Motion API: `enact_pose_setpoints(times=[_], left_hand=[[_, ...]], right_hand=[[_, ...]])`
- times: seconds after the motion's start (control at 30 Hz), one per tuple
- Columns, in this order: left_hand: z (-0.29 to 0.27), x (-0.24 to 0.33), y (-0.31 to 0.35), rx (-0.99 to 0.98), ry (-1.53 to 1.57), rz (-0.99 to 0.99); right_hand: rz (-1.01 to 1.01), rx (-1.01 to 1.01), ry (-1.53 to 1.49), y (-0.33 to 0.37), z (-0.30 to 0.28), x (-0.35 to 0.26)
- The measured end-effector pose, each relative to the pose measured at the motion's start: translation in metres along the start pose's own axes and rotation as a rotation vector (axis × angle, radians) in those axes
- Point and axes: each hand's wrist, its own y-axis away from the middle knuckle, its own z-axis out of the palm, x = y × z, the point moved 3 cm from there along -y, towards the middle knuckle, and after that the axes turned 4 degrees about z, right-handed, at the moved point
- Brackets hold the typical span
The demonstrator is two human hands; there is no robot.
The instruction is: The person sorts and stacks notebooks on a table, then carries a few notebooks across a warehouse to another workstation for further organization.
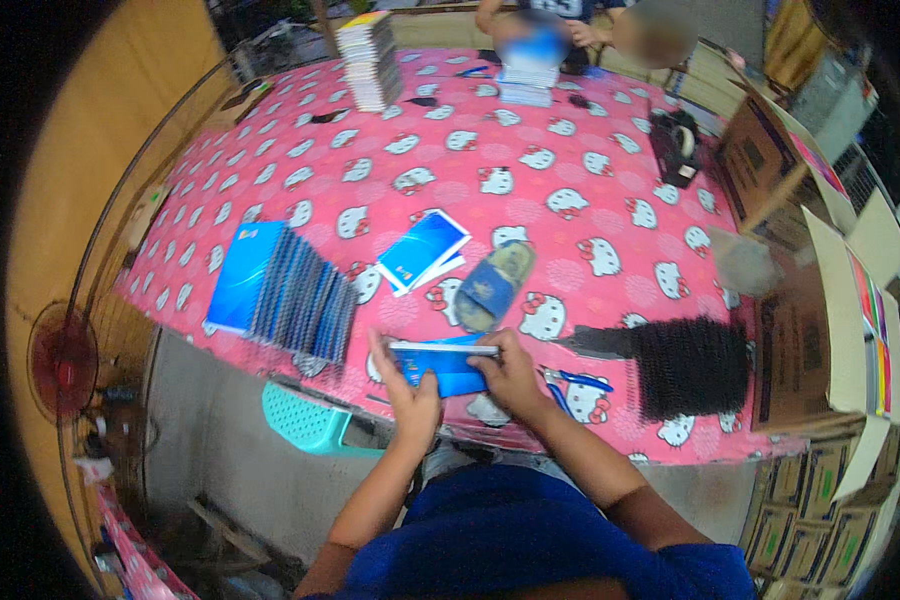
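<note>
— Blue shirt (pixel 530 525) nearest the camera, head view; bare forearms (pixel 372 495) reach to the bench (pixel 220 172). State of the hands?

— Both occupied. Left hand (pixel 411 402): thumb on the face of a blue booklet (pixel 454 380), fingers along its left end. Right hand (pixel 516 377): pinching the right end. Booklet is held at the bench's near edge, pale long edge toward the far side.

— Coil fitted to it?

— Cannot tell; fingers and blur hide the detail.

— Done so far?

— Judging by layout only: stack of blue booklets (pixel 300 290) at left, ranked in a slanting row, dark ridges suggesting coils already in. Logged as probably done. Held one: in progress.

— Remaining?

— Loose blue-faced sheets (pixel 425 248) lie beyond the hands, slipper (pixel 492 288) just right of them. Black coils (pixel 690 368) lie bundled at right, apparently unused; blue-handled pliers (pixel 582 381) rest between bundle and right hand. Number left: not determinable.

— Far side?

— Tall stack with yellow top (pixel 368 65); shorter pale stack (pixel 526 82) close to a co-worker's hand (pixel 590 34). Finished or not: cannot tell.
</note>
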Motion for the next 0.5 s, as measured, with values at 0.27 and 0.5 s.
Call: enact_pose_setpoints(times=[0.27,0.5], left_hand=[[0.013,0.045,-0.013,-0.303,-0.411,0.267],[0.025,0.059,-0.018,-0.383,-0.430,0.253]], right_hand=[[0.261,0.045,0.792,0.001,-0.103,-0.017],[0.420,0.242,1.130,0.013,-0.182,0.004]])
